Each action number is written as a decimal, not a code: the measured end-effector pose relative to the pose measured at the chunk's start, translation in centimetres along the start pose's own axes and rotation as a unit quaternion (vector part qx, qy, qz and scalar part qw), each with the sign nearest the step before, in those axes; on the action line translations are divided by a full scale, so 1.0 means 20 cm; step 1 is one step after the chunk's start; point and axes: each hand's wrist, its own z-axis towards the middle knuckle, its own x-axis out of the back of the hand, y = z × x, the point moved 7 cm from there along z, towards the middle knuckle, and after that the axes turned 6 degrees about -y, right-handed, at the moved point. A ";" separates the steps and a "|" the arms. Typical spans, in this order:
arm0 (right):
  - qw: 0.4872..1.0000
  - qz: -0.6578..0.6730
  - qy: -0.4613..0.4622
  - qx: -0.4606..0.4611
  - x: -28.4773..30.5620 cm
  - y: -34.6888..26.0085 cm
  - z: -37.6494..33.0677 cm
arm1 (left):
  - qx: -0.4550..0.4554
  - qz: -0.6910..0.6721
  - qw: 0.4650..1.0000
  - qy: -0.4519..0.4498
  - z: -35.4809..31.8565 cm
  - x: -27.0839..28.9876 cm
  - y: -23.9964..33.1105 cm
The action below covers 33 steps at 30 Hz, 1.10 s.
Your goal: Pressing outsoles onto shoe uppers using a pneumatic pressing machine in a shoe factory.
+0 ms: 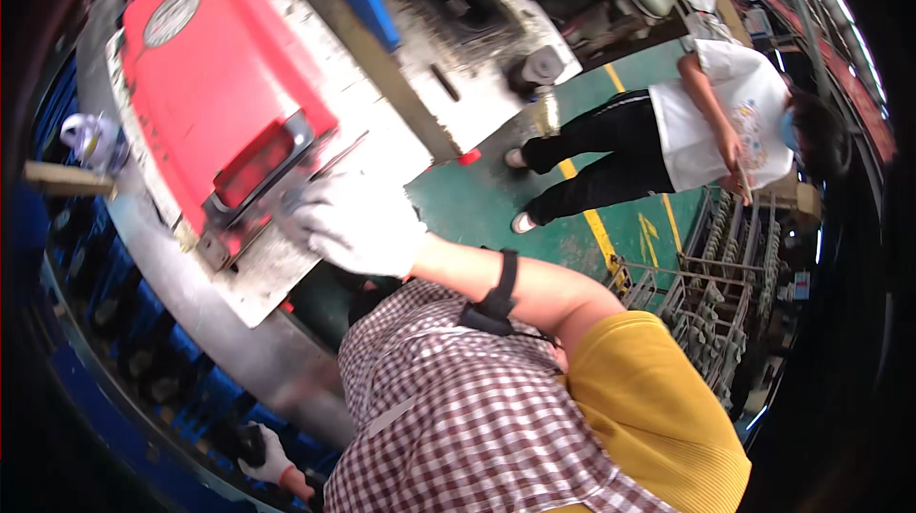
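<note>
My right hand (363, 224), in a white glove, is beside the front of a red machine cover (219, 64). Its fingers are curled and blurred by motion. A thin dark stick-like thing (341, 154) shows just above this hand; whether the fingers grip it is unclear. Close by is the black frame (258, 174) around an opening in the cover. At the lower left, my left hand (270, 457), also gloved in white, has its fingers closed around a black object (232, 442) whose kind I cannot make out.
Blue racks (143, 313) with dark items line the left, past a curved metal edge (215, 308). A clear bottle (93, 141) stands at the far left. On the right, a person (706, 117) stands on the green floor, near metal racks (711, 313).
</note>
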 end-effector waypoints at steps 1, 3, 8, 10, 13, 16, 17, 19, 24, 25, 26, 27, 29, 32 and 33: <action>1.000 0.003 -0.002 0.002 0.00 -0.01 0.01 | 0.006 -0.010 1.000 -0.017 -0.13 -0.08 -0.07; 1.000 0.002 0.011 0.012 0.02 -0.04 0.04 | 0.048 -0.010 0.995 -0.083 -0.31 -0.20 -0.20; 0.990 0.132 0.047 -0.027 0.10 0.00 0.07 | 0.166 0.169 0.857 -0.458 -0.90 -0.71 -0.59; 0.981 0.194 0.021 -0.015 0.16 -0.01 0.08 | 0.149 0.184 0.820 -0.521 -1.10 -0.92 -0.74; 0.941 0.309 -0.137 -0.012 0.21 -0.07 0.10 | 0.157 0.193 0.822 -0.512 -1.27 -1.07 -0.90; 0.814 0.507 -0.278 -0.053 0.31 -0.22 0.13 | 0.178 0.221 0.789 -0.545 -1.40 -1.17 -1.14; 0.737 0.627 -0.247 -0.045 0.35 -0.26 0.11 | 0.188 0.236 0.764 -0.570 -1.46 -1.22 -1.26; 0.902 0.400 -0.159 -0.029 0.43 -0.20 0.11 | 0.100 0.324 0.728 -0.596 -1.41 -1.23 -1.41; 0.737 0.640 -0.019 -0.217 0.59 0.35 -0.05 | 0.055 0.458 0.593 -0.660 -1.86 -1.50 -1.83; 0.747 0.625 0.018 -0.225 0.64 0.47 -0.08 | 0.032 0.465 0.566 -0.680 -1.90 -1.52 -1.85; 0.760 0.602 0.058 -0.237 0.70 0.57 -0.10 | 0.023 0.467 0.558 -0.685 -1.93 -1.56 -1.86; 0.812 0.524 0.083 -0.242 0.75 0.68 -0.11 | 0.012 0.465 0.557 -0.688 -1.94 -1.59 -1.87; 0.948 0.211 0.049 -0.234 0.92 0.90 -0.06 | -0.032 0.472 0.563 -0.678 -1.96 -1.65 -1.87; 0.949 0.083 0.108 -0.286 1.10 1.08 0.03 | -0.071 0.463 0.573 -0.672 -1.94 -1.72 -1.87; 0.948 0.036 0.119 -0.295 1.14 1.15 0.08 | -0.080 0.470 0.575 -0.665 -1.95 -1.74 -1.87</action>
